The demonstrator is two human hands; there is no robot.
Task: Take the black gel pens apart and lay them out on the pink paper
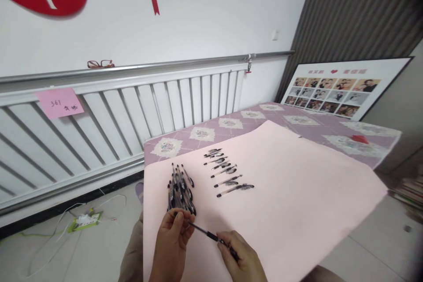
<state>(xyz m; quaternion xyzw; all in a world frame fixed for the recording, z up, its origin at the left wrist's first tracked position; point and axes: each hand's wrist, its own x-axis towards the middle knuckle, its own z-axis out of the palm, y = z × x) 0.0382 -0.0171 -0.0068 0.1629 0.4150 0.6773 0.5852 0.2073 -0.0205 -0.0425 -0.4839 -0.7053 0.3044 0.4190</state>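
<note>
My left hand [173, 240] pinches the back end of a slim gel pen [199, 228] with a clear barrel and black grip. The pen slants down to the right, low over the pink sheet [291, 194]. My right hand [243, 255] is closed around its front end, where a dark part that looks like the cap shows between the fingers. Just beyond my left hand lies a heap of black-capped pens [180, 189], pointing mostly away from me. Farther right, several more pens [226, 176] lie sideways in a loose column.
Under the pink sheet is a table with a purple patterned cloth [228, 123]. A white radiator [165, 101] runs along the wall, with a pink note [61, 102] on it and glasses [101, 64] above. A photo board [343, 86] leans at the back right. A power strip [85, 222] lies on the floor.
</note>
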